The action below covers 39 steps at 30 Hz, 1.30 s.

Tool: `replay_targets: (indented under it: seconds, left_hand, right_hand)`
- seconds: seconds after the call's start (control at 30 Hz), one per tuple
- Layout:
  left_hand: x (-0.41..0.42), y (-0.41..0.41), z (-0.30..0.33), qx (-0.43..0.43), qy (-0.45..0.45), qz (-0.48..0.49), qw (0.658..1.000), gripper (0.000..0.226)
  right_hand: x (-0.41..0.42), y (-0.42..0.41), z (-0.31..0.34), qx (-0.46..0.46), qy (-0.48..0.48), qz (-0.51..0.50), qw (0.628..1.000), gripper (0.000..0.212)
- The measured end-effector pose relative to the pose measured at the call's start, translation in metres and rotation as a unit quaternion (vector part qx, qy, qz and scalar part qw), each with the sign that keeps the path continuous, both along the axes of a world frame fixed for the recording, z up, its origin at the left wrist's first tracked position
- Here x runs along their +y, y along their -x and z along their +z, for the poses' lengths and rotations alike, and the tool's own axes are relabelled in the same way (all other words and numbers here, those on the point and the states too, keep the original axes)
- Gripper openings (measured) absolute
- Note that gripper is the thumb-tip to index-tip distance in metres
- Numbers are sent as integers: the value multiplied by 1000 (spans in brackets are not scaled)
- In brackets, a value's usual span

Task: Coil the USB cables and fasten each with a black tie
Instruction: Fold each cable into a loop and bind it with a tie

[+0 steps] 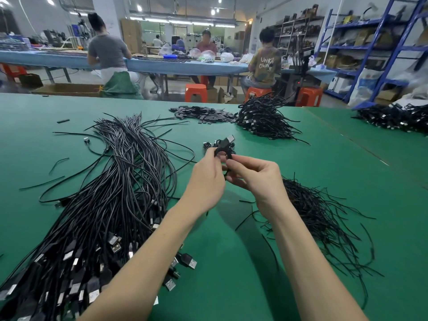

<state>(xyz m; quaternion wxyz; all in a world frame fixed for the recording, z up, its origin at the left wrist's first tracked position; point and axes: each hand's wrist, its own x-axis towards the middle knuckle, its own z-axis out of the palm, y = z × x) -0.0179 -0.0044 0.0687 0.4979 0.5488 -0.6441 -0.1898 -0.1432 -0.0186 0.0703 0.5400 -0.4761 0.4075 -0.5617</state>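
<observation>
Black cable (224, 144), coiled small, sits above the bench (231, 262) middle, pinched by left hand (206, 179) and right hand (252, 179) fingers. Done ones (261, 121) pile at the far edge; many loose cables (111, 205) wait left.

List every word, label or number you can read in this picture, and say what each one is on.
"UNKN OWN": printed in two lines on the back of the T-shirt of the person seated on an orange stool at the far table.

Boxes on the blue shelves: any labels are too small and blurred to read.

USB plugs in the cable bundle on the green table: no markings legible.

Nothing else readable.
</observation>
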Motion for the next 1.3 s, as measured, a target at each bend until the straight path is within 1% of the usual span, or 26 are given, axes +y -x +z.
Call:
replay_targets:
  seconds: [0.17, 0.23, 0.3, 0.43, 0.47, 0.53, 0.6, 0.67, 0.7, 0.73, 0.8, 0.87, 0.93, 1.0, 1.07, 1.1, 1.13, 1.17, 1.2, 1.23, 1.27, 1.3]
  left_hand:
    - [-1, -3, -1, 5, -53, -67, 996, 20]
    - [-1, -3, -2, -38, -52, -60, 996, 19]
    - [-2, -3, -3, -72, -38, -33, 996, 18]
    - [-4, -4, -3, -73, -54, -29, 995, 19]
    - [-4, -4, -4, -82, -57, -33, 994, 19]
    - [-3, -3, -5, -110, -60, -49, 991, 18]
    - [-2, -2, -8, -129, -66, -77, 986, 18]
    - [-2, -2, -10, -135, -73, -102, 983, 19]
    - [-3, -2, -9, -123, -78, -115, 983, 19]
    - [-3, -1, -9, -92, -90, -131, 983, 20]
    - [-3, 3, -8, 15, -125, -172, 977, 18]
    - [-4, 6, -8, 115, -148, -194, 963, 12]
    - [-5, 7, -10, 166, -153, -194, 955, 12]
    - [-7, 8, -13, 215, -161, -199, 942, 14]
    - [-9, 8, -16, 267, -164, -194, 930, 14]
    - [-9, 7, -17, 289, -166, -184, 925, 15]
    - [-10, 5, -18, 313, -169, -175, 918, 16]
    - [-12, 3, -20, 338, -172, -170, 910, 17]
    - [-13, 1, -21, 365, -175, -168, 899, 18]
    - [-13, -1, -21, 393, -180, -168, 886, 18]
    - [-14, -4, -21, 417, -183, -168, 874, 18]
    - [-14, -6, -22, 435, -187, -168, 865, 19]
  right_hand:
    - [0, 1, -5, 28, 16, -33, 999, 11]
    - [0, 1, -5, 37, 21, -29, 999, 12]
    - [1, 2, -3, 54, 31, -13, 998, 9]
    - [-2, 11, 5, 154, 67, -5, 986, 11]
    - [-1, 13, 6, 159, 72, 12, 985, 13]
    - [0, 13, 6, 127, 72, 45, 988, 17]
    - [0, 13, 4, 107, 70, 36, 991, 14]
    - [-1, 13, 2, 107, 70, 22, 992, 8]
    - [-1, 14, 2, 107, 69, 18, 992, 4]
    - [-2, 16, 2, 105, 67, 11, 992, 1]
    - [-5, 18, 2, 93, 60, -15, 994, 10]
    - [-6, 19, 1, 67, 38, -41, 996, 22]
    - [-7, 18, -1, 46, 10, -59, 997, 28]
    - [-7, 17, -2, 38, -5, -53, 998, 24]
    - [-8, 19, -1, 30, -3, -25, 999, 20]
    - [-8, 22, 0, 49, 4, -7, 999, 18]
    - [-8, 29, 1, 117, 23, 6, 993, 14]
    - [-9, 38, 0, 239, 53, 12, 969, 7]
    - [-10, 47, 0, 377, 80, 23, 922, 3]
    - [-10, 54, -1, 496, 87, 43, 863, 6]
    - [-9, 58, -2, 580, 66, 67, 809, 11]
    - [-7, 59, -3, 632, 28, 85, 770, 14]
